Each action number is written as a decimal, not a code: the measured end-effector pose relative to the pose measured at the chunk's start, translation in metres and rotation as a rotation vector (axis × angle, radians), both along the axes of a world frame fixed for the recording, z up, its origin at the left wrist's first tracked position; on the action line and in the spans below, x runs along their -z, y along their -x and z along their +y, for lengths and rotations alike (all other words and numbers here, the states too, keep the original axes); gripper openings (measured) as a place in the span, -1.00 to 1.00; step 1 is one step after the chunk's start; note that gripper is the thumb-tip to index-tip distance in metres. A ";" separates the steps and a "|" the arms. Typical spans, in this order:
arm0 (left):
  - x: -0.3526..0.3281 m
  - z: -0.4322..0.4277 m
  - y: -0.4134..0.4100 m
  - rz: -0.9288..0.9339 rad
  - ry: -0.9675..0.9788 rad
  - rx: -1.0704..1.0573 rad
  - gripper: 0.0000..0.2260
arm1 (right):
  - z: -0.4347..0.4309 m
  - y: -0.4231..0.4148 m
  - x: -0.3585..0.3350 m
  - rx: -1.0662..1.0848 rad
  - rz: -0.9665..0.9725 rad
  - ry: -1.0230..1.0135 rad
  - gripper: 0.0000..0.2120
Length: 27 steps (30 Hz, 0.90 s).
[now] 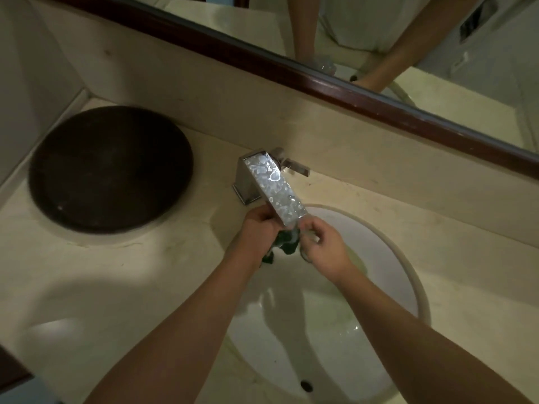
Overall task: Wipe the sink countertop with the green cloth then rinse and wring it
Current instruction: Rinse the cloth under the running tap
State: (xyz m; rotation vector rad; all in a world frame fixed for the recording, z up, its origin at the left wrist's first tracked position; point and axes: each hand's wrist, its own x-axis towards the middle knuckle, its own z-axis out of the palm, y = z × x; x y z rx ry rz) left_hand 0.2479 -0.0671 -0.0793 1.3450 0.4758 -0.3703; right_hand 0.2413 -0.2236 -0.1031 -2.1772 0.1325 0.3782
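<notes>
Left hand and right hand grip bunched green cloth under faucet spout, seemingly wet.

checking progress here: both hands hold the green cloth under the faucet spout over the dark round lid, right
Not quite. In the head view both hands, left hand and right hand, hold the green cloth under the faucet spout, but over the white sink basin, not the dark round lid, which sits to the left.

Two bare forearms, no sleeves, unadorned fingers
</notes>
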 end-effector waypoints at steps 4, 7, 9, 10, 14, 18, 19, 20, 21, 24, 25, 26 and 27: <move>-0.010 0.001 0.011 -0.120 -0.144 0.072 -0.84 | -0.007 0.001 -0.001 0.087 -0.107 0.063 -0.83; -0.014 0.000 0.017 -0.196 -0.342 0.112 -0.95 | -0.011 0.001 -0.015 0.129 -0.299 0.140 -0.87; -0.007 0.004 0.019 -0.315 -0.626 0.116 -0.95 | -0.012 0.000 -0.028 0.113 -0.406 0.172 -0.89; -0.003 0.007 0.020 -0.382 -0.740 0.135 -0.95 | -0.012 -0.002 -0.035 0.072 -0.422 0.221 -0.90; 0.001 0.008 0.030 -0.529 -0.769 0.335 -0.85 | -0.018 -0.007 -0.040 0.048 -0.132 0.470 -0.90; 0.020 0.012 0.042 -0.523 -0.792 0.249 -0.78 | -0.027 -0.013 -0.043 0.243 0.093 0.253 -0.84; 0.023 0.014 0.042 -0.460 -0.792 0.172 -0.81 | -0.028 -0.015 -0.046 0.264 0.143 0.168 -0.85; 0.028 0.014 0.042 -0.389 -0.784 0.130 -0.84 | -0.028 -0.016 -0.048 0.288 0.221 0.069 -0.86; 0.027 0.012 0.041 -0.337 -0.758 0.141 -0.87 | -0.027 -0.016 -0.050 0.308 0.320 -0.034 -0.86; 0.017 -0.015 0.043 -0.149 -0.361 0.207 -0.92 | -0.022 -0.012 -0.043 0.337 0.535 -0.327 -0.85; 0.016 -0.025 0.045 -0.089 -0.242 0.181 -0.90 | -0.021 -0.011 -0.040 0.331 0.562 -0.406 -0.89; 0.016 -0.031 0.046 -0.050 -0.178 0.145 -0.88 | -0.020 -0.010 -0.038 0.321 0.570 -0.465 -0.90; 0.017 -0.033 0.048 -0.033 -0.162 0.117 -0.87 | -0.020 -0.009 -0.037 0.320 0.564 -0.500 -0.89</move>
